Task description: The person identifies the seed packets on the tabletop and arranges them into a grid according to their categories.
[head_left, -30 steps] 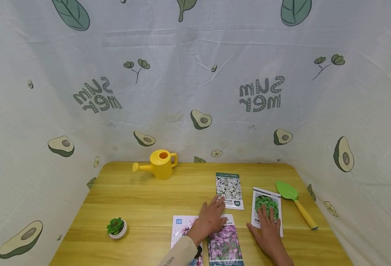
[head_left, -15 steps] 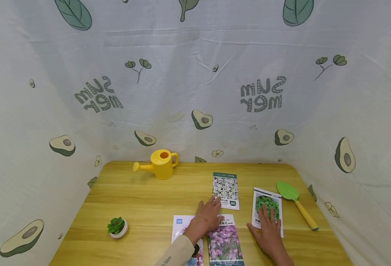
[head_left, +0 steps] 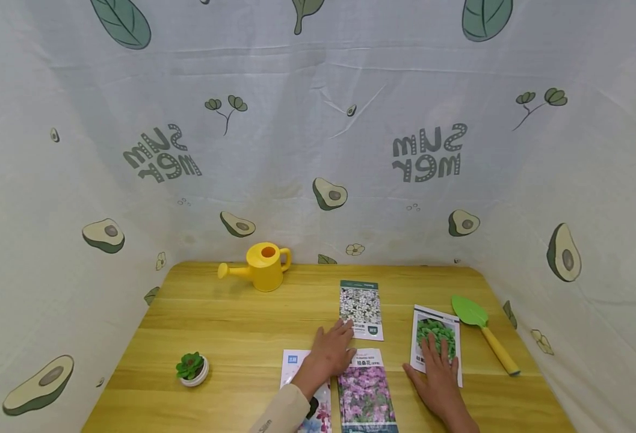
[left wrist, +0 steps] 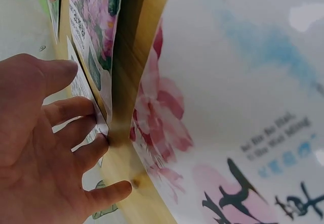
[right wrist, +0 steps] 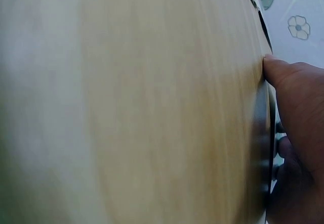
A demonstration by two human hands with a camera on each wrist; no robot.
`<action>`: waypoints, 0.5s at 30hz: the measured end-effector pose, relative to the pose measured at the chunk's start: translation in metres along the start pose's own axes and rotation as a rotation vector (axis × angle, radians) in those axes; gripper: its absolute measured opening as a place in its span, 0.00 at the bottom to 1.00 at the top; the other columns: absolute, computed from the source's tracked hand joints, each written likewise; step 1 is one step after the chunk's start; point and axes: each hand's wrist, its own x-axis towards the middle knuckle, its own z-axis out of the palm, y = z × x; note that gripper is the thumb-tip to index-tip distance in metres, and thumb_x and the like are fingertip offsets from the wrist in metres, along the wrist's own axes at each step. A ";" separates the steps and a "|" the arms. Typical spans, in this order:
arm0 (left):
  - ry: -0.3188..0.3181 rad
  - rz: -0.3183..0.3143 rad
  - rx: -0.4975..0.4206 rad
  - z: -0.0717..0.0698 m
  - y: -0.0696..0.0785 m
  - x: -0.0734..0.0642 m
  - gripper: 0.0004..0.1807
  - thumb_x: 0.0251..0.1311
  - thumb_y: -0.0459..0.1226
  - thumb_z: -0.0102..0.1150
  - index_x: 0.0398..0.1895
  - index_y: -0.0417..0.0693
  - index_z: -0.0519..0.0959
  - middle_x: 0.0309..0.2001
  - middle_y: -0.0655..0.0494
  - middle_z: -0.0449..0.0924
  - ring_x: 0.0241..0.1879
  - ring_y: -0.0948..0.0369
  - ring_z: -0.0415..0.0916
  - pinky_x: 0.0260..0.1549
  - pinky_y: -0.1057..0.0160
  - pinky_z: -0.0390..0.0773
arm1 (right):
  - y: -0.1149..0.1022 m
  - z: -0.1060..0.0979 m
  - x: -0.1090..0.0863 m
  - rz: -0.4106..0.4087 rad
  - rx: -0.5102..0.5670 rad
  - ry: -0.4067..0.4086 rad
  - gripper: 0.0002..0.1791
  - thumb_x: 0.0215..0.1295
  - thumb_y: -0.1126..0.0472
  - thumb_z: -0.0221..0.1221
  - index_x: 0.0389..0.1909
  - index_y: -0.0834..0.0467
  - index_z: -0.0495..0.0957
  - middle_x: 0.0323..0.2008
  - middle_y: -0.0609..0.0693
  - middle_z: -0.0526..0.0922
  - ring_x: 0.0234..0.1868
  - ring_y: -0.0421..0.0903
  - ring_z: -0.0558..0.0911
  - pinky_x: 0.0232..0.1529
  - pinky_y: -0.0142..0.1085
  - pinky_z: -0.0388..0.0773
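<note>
My left hand [head_left: 330, 353] reaches over the middle of the table, its fingertips on the lower left corner of a seed packet with white flowers [head_left: 361, 304]. Below that hand lie a seed packet with purple-pink flowers [head_left: 366, 394] and, partly hidden by the forearm, a white packet with pink blossoms [head_left: 290, 368]. The left wrist view shows the left palm and fingers [left wrist: 81, 133] spread loosely. My right hand [head_left: 439, 382] rests flat on a seed packet with green leaves [head_left: 419, 313], fingers spread and covering its lower part. In the right wrist view its thumb [right wrist: 283, 72] lies along the tabletop.
A green-bladed trowel with a yellow handle [head_left: 493, 346] lies right of the leaf packet. At the back left stands a yellow watering can [head_left: 265, 273]. A small potted succulent [head_left: 191, 368] sits at the left. A printed white cloth [head_left: 274, 144] surrounds the wooden table [head_left: 231, 331].
The white-flower packet has slid left under my left fingertips, and that hand has moved left with it. My right hand has stayed in place on the leaf packet.
</note>
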 end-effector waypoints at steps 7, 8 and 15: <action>0.020 -0.006 -0.009 -0.002 -0.006 -0.005 0.27 0.80 0.48 0.58 0.78 0.52 0.74 0.82 0.59 0.66 0.82 0.58 0.62 0.74 0.38 0.71 | 0.003 0.002 0.000 -0.018 0.006 0.022 0.50 0.77 0.44 0.63 0.80 0.76 0.54 0.82 0.77 0.46 0.83 0.79 0.36 0.72 0.82 0.33; 0.021 -0.009 -0.018 -0.002 -0.007 -0.006 0.27 0.80 0.47 0.59 0.78 0.52 0.74 0.82 0.59 0.66 0.82 0.57 0.62 0.74 0.38 0.70 | 0.003 0.002 0.000 -0.021 0.005 0.023 0.50 0.77 0.44 0.63 0.81 0.76 0.54 0.82 0.77 0.46 0.83 0.79 0.36 0.72 0.82 0.33; 0.022 -0.009 -0.057 -0.004 -0.011 -0.011 0.28 0.79 0.46 0.60 0.78 0.49 0.73 0.82 0.57 0.66 0.82 0.56 0.61 0.74 0.37 0.69 | 0.002 0.001 0.000 -0.017 0.002 0.013 0.50 0.78 0.44 0.62 0.81 0.76 0.53 0.83 0.77 0.45 0.82 0.79 0.37 0.72 0.82 0.33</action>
